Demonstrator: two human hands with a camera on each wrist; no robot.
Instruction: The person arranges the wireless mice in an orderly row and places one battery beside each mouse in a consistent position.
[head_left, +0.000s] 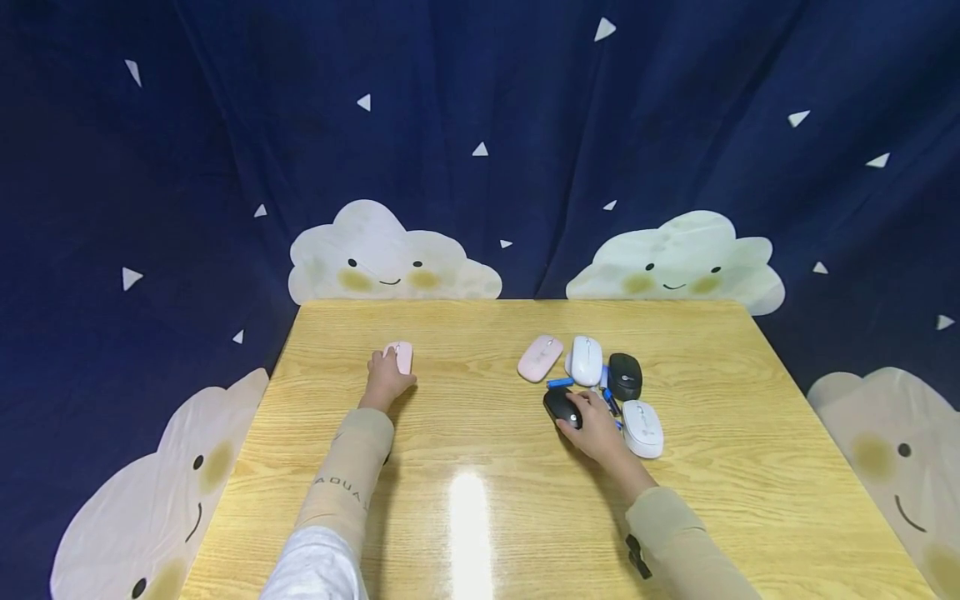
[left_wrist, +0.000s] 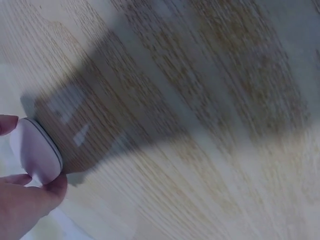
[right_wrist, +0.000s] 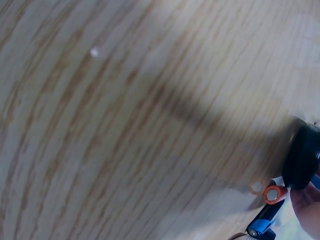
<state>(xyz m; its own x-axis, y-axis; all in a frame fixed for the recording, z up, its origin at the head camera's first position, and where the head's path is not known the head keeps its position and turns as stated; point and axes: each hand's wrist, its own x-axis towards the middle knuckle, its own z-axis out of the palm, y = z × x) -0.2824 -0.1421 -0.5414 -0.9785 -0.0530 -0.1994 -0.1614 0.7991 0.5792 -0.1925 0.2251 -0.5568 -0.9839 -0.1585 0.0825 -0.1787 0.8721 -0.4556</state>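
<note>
At the table's left, my left hand (head_left: 386,380) grips a pink computer mouse (head_left: 404,357) between thumb and fingers. The left wrist view shows the same pink mouse (left_wrist: 36,152) held by its edges, close to the wood. On the right, my right hand (head_left: 597,425) holds a black mouse (head_left: 561,407) by its sides, beside a cluster of mice and batteries. In the right wrist view only part of that black mouse (right_wrist: 301,157) shows, at the right edge. Close to it lie batteries, one with an orange end (right_wrist: 274,194).
Another pink mouse (head_left: 540,359), a white mouse (head_left: 587,362), a second black mouse (head_left: 625,377) and a second white mouse (head_left: 642,429) lie around the right hand. A blue battery (head_left: 559,383) sits among them. Behind the wooden table (head_left: 465,400) hangs a dark blue curtain (head_left: 480,75).
</note>
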